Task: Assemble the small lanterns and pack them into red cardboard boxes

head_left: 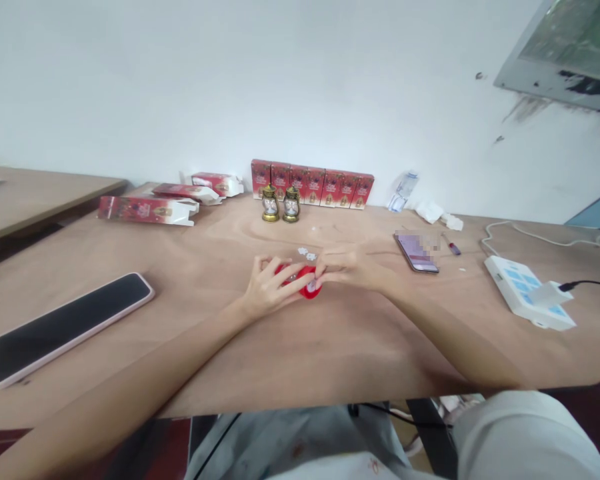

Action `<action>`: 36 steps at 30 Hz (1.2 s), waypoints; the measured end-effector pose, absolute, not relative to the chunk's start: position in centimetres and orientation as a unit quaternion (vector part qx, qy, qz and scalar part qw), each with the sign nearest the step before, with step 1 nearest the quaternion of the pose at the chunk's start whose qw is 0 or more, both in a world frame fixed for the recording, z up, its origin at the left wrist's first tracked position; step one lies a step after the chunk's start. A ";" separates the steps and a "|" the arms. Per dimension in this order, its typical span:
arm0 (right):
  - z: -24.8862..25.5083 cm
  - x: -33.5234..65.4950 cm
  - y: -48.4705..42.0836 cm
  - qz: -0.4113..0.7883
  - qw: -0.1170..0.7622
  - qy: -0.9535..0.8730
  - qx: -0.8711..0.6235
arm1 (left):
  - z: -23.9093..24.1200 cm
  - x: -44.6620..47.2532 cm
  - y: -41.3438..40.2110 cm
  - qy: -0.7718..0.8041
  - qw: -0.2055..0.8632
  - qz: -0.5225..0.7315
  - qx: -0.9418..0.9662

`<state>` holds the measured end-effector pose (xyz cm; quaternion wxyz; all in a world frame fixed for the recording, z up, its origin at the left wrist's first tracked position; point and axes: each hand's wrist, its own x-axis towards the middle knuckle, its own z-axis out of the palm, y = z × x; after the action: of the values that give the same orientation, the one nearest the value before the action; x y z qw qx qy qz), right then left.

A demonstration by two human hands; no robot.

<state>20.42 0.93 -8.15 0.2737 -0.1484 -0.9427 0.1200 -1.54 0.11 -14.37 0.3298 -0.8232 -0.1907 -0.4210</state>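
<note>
A small red lantern (310,288) lies on its side between my hands, its round end turned toward me with a pale patch inside the red rim. My left hand (275,285) is wrapped round the lantern's body and hides much of it. At the round end, the fingers of my right hand (343,268) are pinched together against the rim; whatever they hold is too small to make out. Just beyond the hands lie small white cut pieces (307,254). Two bronze-coloured lanterns (281,205) stand upright farther back.
Red boxes (313,185) stand in a row by the wall. Opened red boxes (147,210) lie back left. A large phone (65,327) rests front left. To the right are another phone (416,252), a screwdriver (451,245), crumpled tissues (430,211) and a power strip (527,293) with cables.
</note>
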 end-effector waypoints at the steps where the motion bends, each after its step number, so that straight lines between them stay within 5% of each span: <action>1: -8.2 20.4 1.0 0.121 0.276 -0.942 -0.145 | -14.4 -1.6 0.1 -0.191 0.330 -0.420 -0.823; 11: -8.3 19.9 0.8 0.111 0.292 -0.927 -0.209 | -15.4 -2.0 0.5 -0.201 0.272 -0.403 -0.851; 17: -7.7 21.0 0.6 0.206 0.331 -0.875 -0.288 | -15.1 -1.9 0.6 -0.239 0.217 -0.394 -0.860; 21: -7.9 24.7 3.3 0.123 0.382 -0.810 -0.427 | -14.4 -2.1 0.9 -0.246 0.188 -0.435 -0.845; 29: -11.5 27.9 8.5 -0.038 0.094 -0.763 -0.638 | -14.4 -1.8 1.0 -0.394 -0.020 -0.585 -0.708; 36: -12.2 26.4 11.0 -0.023 0.037 -0.790 -0.611 | -14.7 -0.6 1.7 -0.468 -0.384 -0.646 -0.465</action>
<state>26.44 11.02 -12.18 0.0371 -0.6115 -0.7901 -0.0225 -0.56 1.72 -14.68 -0.3836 -0.4648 -0.4681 -0.6463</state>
